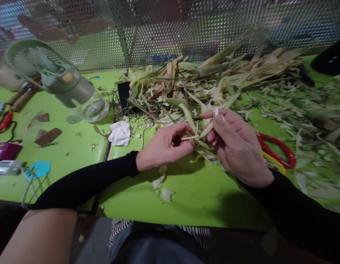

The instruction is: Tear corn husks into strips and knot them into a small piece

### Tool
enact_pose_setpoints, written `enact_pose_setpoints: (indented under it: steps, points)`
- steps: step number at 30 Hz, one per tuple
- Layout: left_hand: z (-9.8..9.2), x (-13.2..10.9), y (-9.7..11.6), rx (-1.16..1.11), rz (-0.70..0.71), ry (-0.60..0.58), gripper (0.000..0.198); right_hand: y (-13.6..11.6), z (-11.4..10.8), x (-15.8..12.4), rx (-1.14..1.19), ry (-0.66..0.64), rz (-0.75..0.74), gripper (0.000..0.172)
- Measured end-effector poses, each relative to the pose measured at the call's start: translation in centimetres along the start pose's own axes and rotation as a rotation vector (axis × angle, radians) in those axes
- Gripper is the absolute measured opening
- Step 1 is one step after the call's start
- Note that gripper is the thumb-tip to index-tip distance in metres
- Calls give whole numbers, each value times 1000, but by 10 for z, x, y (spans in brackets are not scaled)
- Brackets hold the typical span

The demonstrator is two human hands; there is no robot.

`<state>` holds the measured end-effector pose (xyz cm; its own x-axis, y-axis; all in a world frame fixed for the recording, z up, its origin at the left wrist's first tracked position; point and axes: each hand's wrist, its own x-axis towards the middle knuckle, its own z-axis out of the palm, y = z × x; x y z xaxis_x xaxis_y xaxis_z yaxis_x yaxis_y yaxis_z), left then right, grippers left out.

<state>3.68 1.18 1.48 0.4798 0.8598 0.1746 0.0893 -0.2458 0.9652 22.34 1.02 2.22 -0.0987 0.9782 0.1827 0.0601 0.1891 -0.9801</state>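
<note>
Both hands meet over the green table (203,194), working on a bundle of pale green leaf strips (203,134). My left hand (166,146) is curled, pinching a thin strip between thumb and fingers. My right hand (236,146) is closed round the folded leaf strips, with the fingertips pressing them together. Black sleeves cover both forearms. A large heap of dried leaves and husks (214,84) lies just behind the hands.
Red and yellow handled scissors (277,154) lie right of my right hand. A crumpled white tissue (120,132) and a tipped glass jar with grey-green lid (73,91) are on the left. Tools and card scraps sit far left. A perforated metal screen (170,29) stands behind.
</note>
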Motion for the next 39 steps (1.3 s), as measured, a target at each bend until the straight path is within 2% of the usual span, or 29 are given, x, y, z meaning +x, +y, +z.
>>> enact_pose_setpoints:
  steps: [4, 6, 9, 12, 15, 18, 24, 27, 32, 39]
  points:
    - [-1, 4, -3, -88, -44, 103, 14, -4, -2, 3, -128, -71, -28, 29]
    - [-1, 6, -3, -154, -80, 117, 13, -4, -2, 4, -245, -59, -70, 27]
    - [1, 7, 0, -248, -209, 96, 9, -1, -2, 4, -407, -6, -172, 25]
    - [0, 6, 7, -305, -311, 30, 14, 3, -3, 3, -487, 20, -238, 25]
    - [-1, 6, 10, -317, -297, 9, 15, 3, -4, 4, -410, -52, -188, 29]
    - [-3, 7, 8, -309, -228, 63, 9, 2, -4, 4, -350, -128, -151, 32]
    - [-2, 6, 3, -328, -190, 1, 26, 2, -1, 1, -340, -62, -180, 27]
    - [-1, 4, 3, -304, -184, -27, 29, 4, -1, -1, -357, -24, -221, 27]
    - [0, 5, 2, -266, -158, -25, 24, 6, -3, 1, -373, -45, -223, 26]
    - [-3, 7, 18, -314, -298, 42, 10, 1, -5, 6, -269, -7, -174, 17]
